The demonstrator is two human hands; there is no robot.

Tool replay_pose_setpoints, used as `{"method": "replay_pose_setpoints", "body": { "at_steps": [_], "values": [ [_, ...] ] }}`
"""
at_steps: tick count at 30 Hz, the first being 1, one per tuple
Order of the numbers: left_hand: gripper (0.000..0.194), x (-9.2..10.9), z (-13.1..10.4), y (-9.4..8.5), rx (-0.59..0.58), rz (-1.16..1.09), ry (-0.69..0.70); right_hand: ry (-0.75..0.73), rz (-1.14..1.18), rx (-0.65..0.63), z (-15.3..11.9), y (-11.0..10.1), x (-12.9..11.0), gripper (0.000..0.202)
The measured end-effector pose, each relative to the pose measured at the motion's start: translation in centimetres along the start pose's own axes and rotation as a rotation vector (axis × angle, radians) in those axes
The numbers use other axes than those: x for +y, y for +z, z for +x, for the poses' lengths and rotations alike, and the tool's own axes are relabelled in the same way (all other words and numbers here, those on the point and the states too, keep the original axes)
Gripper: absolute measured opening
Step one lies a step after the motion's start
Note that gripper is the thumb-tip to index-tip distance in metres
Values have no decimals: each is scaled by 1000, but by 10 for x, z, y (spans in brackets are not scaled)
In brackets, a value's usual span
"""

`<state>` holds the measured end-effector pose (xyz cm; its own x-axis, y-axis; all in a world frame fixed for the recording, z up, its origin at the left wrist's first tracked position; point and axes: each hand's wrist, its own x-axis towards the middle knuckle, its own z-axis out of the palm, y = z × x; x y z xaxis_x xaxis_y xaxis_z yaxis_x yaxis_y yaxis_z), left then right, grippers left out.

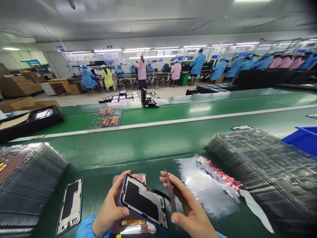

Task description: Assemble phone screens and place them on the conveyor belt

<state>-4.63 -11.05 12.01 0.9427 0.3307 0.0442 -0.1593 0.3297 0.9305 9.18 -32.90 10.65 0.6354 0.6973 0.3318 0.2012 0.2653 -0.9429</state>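
Tray stack point(32, 188) toward tabletop point(99, 167) L edge; flat phone frame point(70, 205) R of it. L hand point(111, 206) pinches blue-edged phone unit point(143, 200) by its L end, tilted, above tabletop near edge, approx. ctr. R hand point(190, 211) pinches tweezers point(169, 190) beside unit's R end. Films point(201, 185), then 2nd tray stack point(257, 162), toward R edge.

The blue-edged rectangular phone frame point(143, 200) hides much of the pinkish-brown flat panel point(142, 178) beneath. My feed's left edge crops the clear plastic tray stack point(29, 188); I can't read the small blue wall sign point(60, 48).
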Motion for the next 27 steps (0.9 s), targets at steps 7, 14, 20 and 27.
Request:
{"method": "replay_pose_setpoints", "body": {
  "at_steps": [7, 14, 20, 27],
  "values": [
    [92, 0, -7, 11, -167, -72, -47, -145, -350, -148, -4, 3, -14, 67],
    [92, -6, -9, 21, -200, -31, -61, -239, -537, -229, -6, 14, -8, 74],
    [100, -13, -9, 23, -187, -55, -115, -305, -650, -248, -10, 21, 3, 79],
    [97, -10, -11, 27, -180, -109, -127, -310, -644, -261, -10, 21, 7, 77]
  ]
}}
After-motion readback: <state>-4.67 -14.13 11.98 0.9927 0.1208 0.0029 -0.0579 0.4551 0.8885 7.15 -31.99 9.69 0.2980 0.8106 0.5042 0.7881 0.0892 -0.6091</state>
